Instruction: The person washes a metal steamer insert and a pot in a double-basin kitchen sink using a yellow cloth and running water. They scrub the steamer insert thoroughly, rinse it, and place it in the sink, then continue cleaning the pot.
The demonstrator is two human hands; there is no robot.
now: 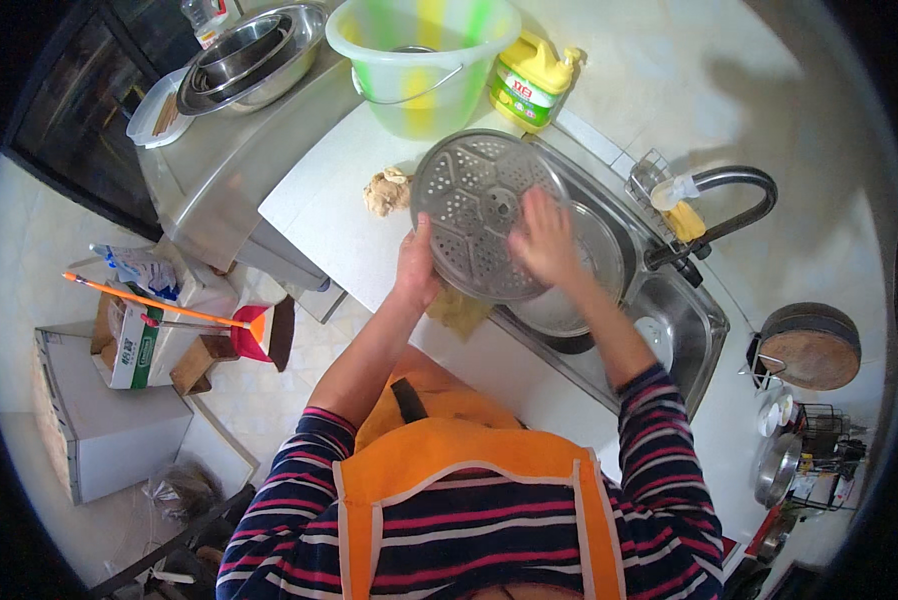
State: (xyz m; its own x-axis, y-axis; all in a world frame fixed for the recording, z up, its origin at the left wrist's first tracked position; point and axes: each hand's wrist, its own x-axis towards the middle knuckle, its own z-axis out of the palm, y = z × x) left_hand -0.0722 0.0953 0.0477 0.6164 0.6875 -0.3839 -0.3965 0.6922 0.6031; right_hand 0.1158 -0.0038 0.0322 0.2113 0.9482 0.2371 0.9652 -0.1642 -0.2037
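Note:
A round perforated metal steamer plate (479,217) is tilted over the counter and the left edge of the sink. My left hand (419,266) grips its lower left rim, thumb on top. Against the right part of its face lies my right hand (545,238), slightly blurred; whether it holds anything cannot be told. Beneath, a round metal pan or lid (595,262) sits in the left sink basin, partly covered by the plate and my right arm. A yellowish cloth (458,313) lies at the counter's front edge below the plate. Ginger root (387,193) rests on the counter to the left.
A striped plastic bucket (426,82) and a yellow detergent jug (531,82) stand behind the plate. The black faucet (749,199) curves beside a wire rack (648,176). Nested steel bowls (246,60) are at the upper left. A round wooden board (810,356) stands at the right.

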